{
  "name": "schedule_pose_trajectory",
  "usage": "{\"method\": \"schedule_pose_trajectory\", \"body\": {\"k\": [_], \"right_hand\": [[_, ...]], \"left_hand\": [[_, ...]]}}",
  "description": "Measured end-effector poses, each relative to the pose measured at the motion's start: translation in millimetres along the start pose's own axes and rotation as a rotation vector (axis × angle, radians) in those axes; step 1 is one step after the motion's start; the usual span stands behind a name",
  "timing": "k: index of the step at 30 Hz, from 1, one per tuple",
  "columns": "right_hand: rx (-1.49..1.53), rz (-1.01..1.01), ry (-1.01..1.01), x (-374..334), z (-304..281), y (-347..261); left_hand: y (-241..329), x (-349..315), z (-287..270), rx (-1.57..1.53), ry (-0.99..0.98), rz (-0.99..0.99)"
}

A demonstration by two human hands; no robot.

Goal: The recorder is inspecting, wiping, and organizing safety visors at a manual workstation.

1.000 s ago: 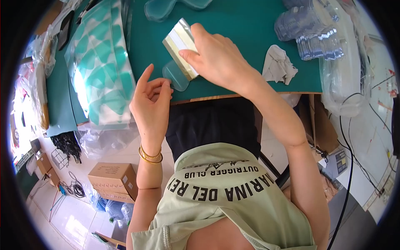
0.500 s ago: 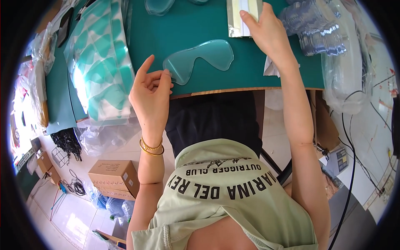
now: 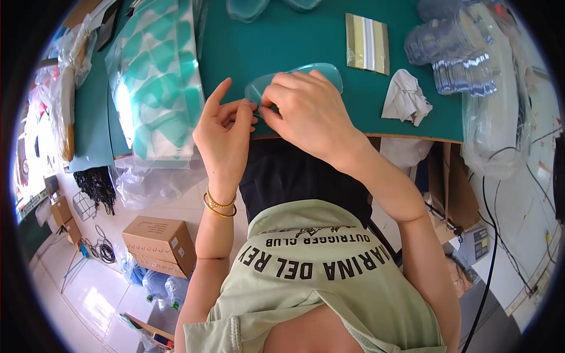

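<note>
Just past the near edge (image 3: 412, 137) of the green tabletop (image 3: 282, 47), both bare hands meet over the left end of a clear, bluish lens (image 3: 331, 76). The left hand (image 3: 223, 132) has its forefinger raised and its thumb drawn in to the curled fingers, a narrow pinch that seems to hold the lens's rim. The right hand (image 3: 309, 115) arches over the lens's middle, thumb and forefinger nearly together beside the left fingertips; whether anything lies between them, one cannot tell. Working well at this corner likely means keeping the left pinch on the rim alone, bringing the right fingertips in low and flat, using light pressure so the thin piece does not bend, and lifting the right palm clear of the face. The lens's long axis runs left to right, roughly along the table edge, one rounded end showing past the right knuckles; its middle is covered. Farther out to the right lies a crumpled pale cloth (image 3: 406, 97), then a striped flat packet (image 3: 367, 44); at the far side sit more clear lenses (image 3: 247, 9).
</note>
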State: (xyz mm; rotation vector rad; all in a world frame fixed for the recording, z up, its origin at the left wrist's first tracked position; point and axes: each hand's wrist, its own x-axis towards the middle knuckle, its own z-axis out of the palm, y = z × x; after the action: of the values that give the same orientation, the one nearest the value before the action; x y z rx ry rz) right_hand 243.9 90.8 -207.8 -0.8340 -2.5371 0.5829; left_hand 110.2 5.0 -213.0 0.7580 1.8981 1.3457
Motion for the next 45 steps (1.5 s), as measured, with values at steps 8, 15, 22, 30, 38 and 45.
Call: {"method": "schedule_pose_trajectory", "body": {"k": [8, 15, 22, 30, 38, 45], "right_hand": [[0.369, 0.393, 0.067, -6, -31, 16], [0.465, 0.508, 0.218, -30, -67, 41], [0.58, 0.61, 0.291, -45, -95, 44], [0.766, 0.412, 0.47, -61, -114, 55], [0.858, 0.321, 0.412, -65, -160, 30], [0.942, 0.32, 0.377, -44, -168, -5]], "left_hand": [[0, -1, 0, 0.08, 0.021, 0.03], [0, 1, 2, 0.144, 0.024, 0.053], [2, -2, 6, 0.311, 0.061, 0.155], [-3, -2, 13, 0.466, 0.016, 0.42], [2, -6, 11, 0.452, 0.044, 0.383], [8, -8, 6, 0.346, 0.002, 0.267]]}}
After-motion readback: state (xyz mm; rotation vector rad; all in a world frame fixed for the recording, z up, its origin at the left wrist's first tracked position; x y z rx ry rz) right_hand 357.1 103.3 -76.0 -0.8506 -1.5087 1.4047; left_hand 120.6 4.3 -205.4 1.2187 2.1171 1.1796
